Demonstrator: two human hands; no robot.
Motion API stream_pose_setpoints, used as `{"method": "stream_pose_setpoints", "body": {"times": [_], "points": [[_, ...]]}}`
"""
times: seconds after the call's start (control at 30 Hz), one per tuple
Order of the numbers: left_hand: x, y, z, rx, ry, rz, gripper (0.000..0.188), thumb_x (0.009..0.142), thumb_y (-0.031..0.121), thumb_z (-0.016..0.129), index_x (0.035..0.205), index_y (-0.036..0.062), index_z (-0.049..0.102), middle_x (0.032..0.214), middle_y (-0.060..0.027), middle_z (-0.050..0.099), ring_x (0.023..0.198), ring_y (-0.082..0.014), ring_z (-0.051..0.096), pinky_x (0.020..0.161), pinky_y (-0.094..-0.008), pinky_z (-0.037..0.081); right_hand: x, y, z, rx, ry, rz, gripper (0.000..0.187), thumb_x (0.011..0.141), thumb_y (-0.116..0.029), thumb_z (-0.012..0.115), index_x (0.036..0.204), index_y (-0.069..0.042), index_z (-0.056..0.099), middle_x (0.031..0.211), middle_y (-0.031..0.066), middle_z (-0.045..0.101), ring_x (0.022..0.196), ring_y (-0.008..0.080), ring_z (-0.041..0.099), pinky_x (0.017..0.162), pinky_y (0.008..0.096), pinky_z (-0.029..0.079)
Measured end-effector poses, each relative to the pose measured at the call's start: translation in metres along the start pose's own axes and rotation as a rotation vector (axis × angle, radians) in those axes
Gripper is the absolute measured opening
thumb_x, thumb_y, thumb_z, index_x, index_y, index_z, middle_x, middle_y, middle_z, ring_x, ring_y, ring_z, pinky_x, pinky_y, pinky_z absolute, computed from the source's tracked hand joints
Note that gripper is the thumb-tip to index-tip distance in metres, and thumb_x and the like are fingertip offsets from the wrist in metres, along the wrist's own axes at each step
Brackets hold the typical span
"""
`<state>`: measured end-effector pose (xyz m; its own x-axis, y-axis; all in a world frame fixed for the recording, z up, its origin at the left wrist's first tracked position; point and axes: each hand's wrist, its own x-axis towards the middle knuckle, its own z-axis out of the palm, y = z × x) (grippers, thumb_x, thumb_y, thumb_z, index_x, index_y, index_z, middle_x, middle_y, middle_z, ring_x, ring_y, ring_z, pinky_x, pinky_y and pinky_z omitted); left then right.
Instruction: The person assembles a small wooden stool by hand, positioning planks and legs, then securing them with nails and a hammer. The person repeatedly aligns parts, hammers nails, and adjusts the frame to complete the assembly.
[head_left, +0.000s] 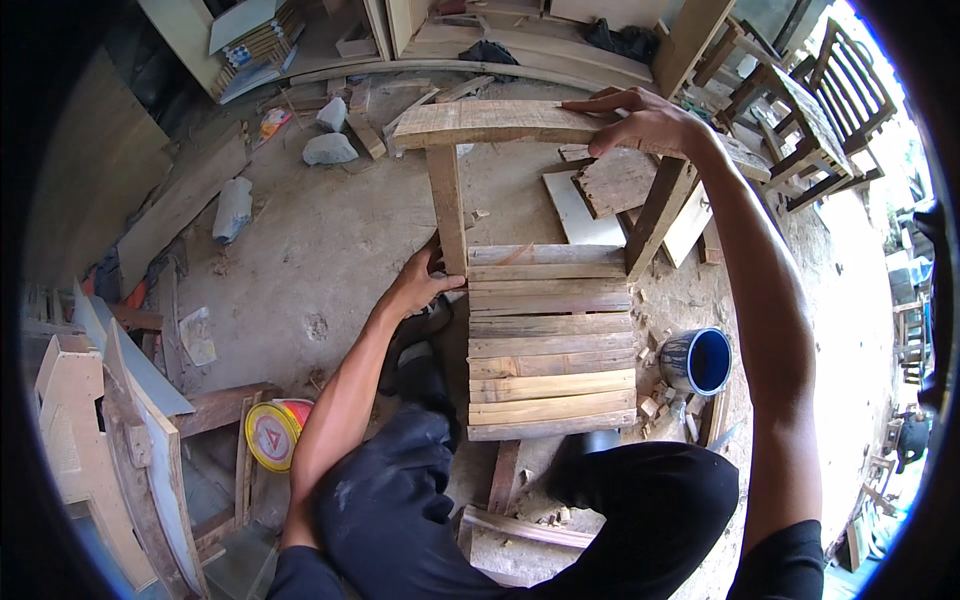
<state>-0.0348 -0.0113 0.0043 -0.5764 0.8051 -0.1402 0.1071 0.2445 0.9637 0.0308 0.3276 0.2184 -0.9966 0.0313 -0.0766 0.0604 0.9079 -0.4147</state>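
From where I stand, a slatted wooden chair (pixel 550 348) takes up the middle of the frame, its pale seat slats just beyond the person's dark trouser legs (pixel 390 500). Two posts rise from the far end of the seat, and a broad, slightly curved top rail (pixel 480 122) lies across them in the upper centre. The right hand (pixel 645 120) holds that rail near its right end, fingers stretched along the top and thumb down on the near edge. The left hand (pixel 415 285) grips the foot of the left post (pixel 447 205), thumb in front, just beside the seat's corner; its other fingers are partly hidden.

Right of the seat, a blue bucket (pixel 697 362) stands on the dusty floor (pixel 300 270) near scattered wood offcuts (pixel 652 402). A round tin (pixel 272 437) with a yellow rim sits at lower left, close to the left forearm. Grey stone lumps (pixel 330 149) lie at upper left, loose boards (pixel 618 182) show behind the chair, and a slat-backed chair (pixel 848 88) stands at upper right
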Motion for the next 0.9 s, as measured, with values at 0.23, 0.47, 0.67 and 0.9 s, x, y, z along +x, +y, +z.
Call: {"method": "stream_pose_setpoints", "body": {"times": [0.23, 0.47, 0.67, 0.9], "points": [[-0.008, 0.003, 0.003, -0.005, -0.021, -0.102, 0.077, 0.079, -0.001, 0.070, 0.144, 0.0040, 0.030, 0.132, -0.0128, 0.051, 0.118, -0.0228, 0.052, 0.103, -0.0356, 0.042, -0.001, 0.006, 0.001, -0.029, 0.005, -0.037, 0.075, 0.050, -0.049, 0.078, 0.121, -0.029, 0.064, 0.123, 0.0048, 0.063, 0.105, 0.0245, 0.062, 0.100, 0.0359, 0.045], [-0.009, -0.002, 0.005, -0.133, -0.016, -0.069, 0.088, 0.074, -0.001, 0.074, 0.147, 0.0071, 0.026, 0.139, -0.0152, 0.046, 0.126, -0.0244, 0.046, 0.106, -0.0363, 0.039, -0.004, 0.004, 0.001, 0.023, 0.003, -0.032, 0.075, 0.050, -0.047, 0.078, 0.121, -0.028, 0.063, 0.122, 0.0053, 0.063, 0.106, 0.0250, 0.062, 0.101, 0.0351, 0.044], [-0.009, -0.006, 0.005, -0.090, 0.010, -0.009, 0.086, 0.075, 0.000, 0.073, 0.147, 0.0060, 0.025, 0.136, -0.0135, 0.048, 0.122, -0.0242, 0.049, 0.104, -0.0366, 0.041, -0.004, 0.001, 0.001, 0.030, -0.003, -0.025, 0.076, 0.052, -0.049, 0.078, 0.123, -0.027, 0.063, 0.122, 0.0063, 0.063, 0.108, 0.0262, 0.061, 0.102, 0.0368, 0.043], [-0.007, -0.015, 0.006, -0.131, 0.013, -0.031, 0.086, 0.074, 0.000, 0.074, 0.146, 0.0046, 0.025, 0.136, -0.0137, 0.047, 0.122, -0.0243, 0.049, 0.104, -0.0369, 0.041, 0.004, 0.009, 0.002, 0.073, -0.046, 0.034, 0.080, 0.054, -0.062, 0.077, 0.123, -0.025, 0.062, 0.122, 0.0076, 0.063, 0.111, 0.0269, 0.059, 0.102, 0.0389, 0.042]]}}
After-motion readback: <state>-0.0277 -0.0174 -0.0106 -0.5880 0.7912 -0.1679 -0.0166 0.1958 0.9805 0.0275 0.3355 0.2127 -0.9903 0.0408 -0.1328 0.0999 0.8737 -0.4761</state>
